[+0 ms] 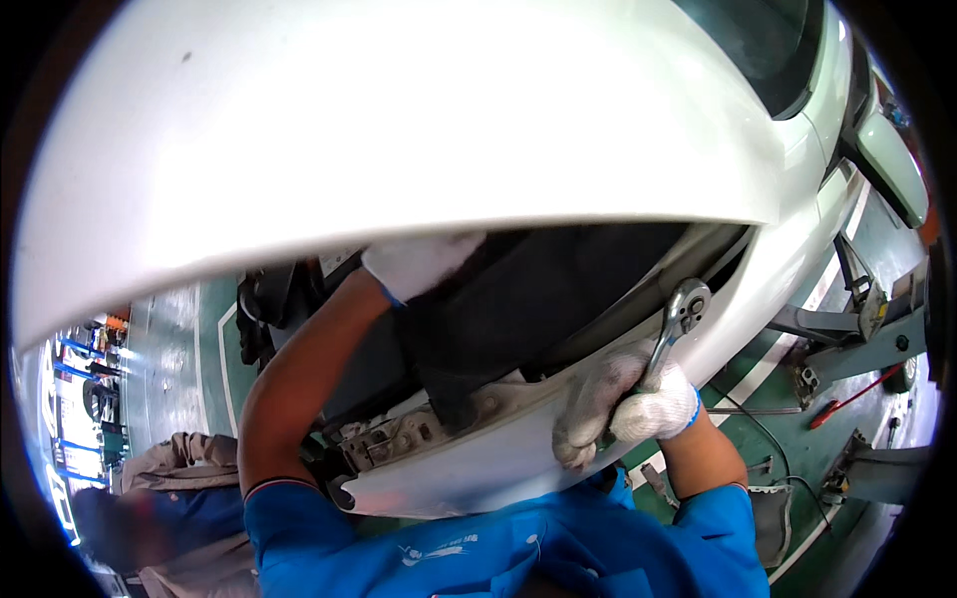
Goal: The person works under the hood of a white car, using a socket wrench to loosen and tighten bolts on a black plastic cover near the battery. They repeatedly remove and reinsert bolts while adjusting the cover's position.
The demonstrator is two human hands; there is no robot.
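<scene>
My right hand (623, 399), in a white knit glove, is closed around the handle of a chrome ratchet wrench (684, 311). The ratchet's round head points up and away, above the white fender (498, 460). My left hand (414, 267), also gloved, reaches into the engine bay beneath the raised white hood (449, 130). Its fingers are lost in shadow at the hood's edge, so what they touch is hidden. Below it lies a dark panel (558, 289) inside the bay. A metal rail with bolts (488, 403) runs along the fender's inner edge.
Lift arms (877, 339) stand on the green floor to the right, near a red-handled tool (837, 404) and a black cable (768, 429). The car's side mirror (890, 164) sticks out at far right. Another person (184, 508) is at lower left, before lit shelves (80, 409).
</scene>
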